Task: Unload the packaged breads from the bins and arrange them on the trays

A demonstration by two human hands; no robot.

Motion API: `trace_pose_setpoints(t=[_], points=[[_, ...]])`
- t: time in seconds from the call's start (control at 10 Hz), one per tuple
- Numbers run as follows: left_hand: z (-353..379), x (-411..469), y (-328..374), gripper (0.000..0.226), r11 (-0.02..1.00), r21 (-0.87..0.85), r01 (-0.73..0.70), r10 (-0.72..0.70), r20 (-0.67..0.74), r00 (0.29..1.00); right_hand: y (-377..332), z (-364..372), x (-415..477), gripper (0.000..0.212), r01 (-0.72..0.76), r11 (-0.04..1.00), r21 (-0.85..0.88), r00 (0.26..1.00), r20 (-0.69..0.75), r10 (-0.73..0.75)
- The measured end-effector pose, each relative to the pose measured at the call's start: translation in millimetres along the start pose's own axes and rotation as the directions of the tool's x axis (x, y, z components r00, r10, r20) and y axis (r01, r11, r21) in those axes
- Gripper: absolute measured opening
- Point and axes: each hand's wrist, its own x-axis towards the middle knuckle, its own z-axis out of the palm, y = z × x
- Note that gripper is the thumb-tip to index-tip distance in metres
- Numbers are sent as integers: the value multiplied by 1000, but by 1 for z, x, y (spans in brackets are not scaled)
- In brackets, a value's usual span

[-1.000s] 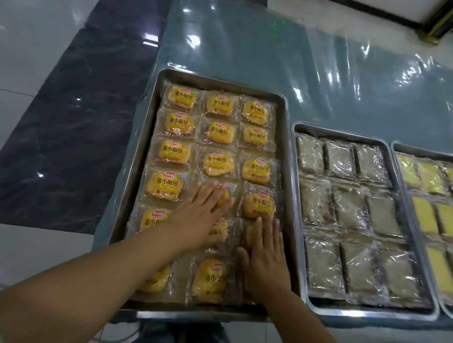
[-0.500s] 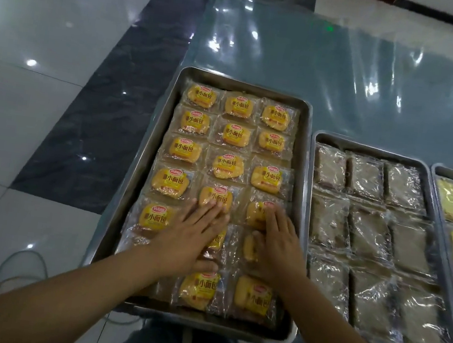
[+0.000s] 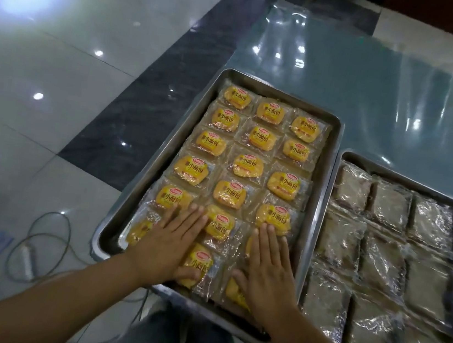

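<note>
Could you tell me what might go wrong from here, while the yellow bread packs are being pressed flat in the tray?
1. The left hand and right hand press flat on the yellow bread packs at the near end of the tray, which seems to lie at the edge of the table; it might tip.
2. The near packs overlap, so pressing could squash them.
3. A cable loops on the floor nearby: a possible trip.

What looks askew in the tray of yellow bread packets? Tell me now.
In the rectangular metal tray, the far rows of yellow packaged breads sit in a tidy grid, but the nearest packets lie tilted and overlapping. The left hand and right hand rest flat on them.
</note>
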Motion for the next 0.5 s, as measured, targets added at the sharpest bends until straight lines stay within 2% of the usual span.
trace_pose_setpoints(t=[0.1,0.2,0.3,0.4,0.5], points=[[3,-4,0,97,991,-98,96,-102,-55,993,-3,0,-5,85,-29,999,31,1000,1,29],[15,-5,-9,101,951,-217,220,-234,-45,971,-7,3,-9,87,-56,998,22,997,55,55],[21,-7,-14,106,916,-314,248,-247,44,968,-13,4,-12,87,-94,995,23,994,60,92],[21,-12,-11,105,908,-349,229,-230,41,972,-21,-1,-19,86,-174,981,87,985,32,172],[20,-15,-12,98,920,-326,217,-237,-21,971,-28,-4,-34,84,-257,955,151,966,36,254]])
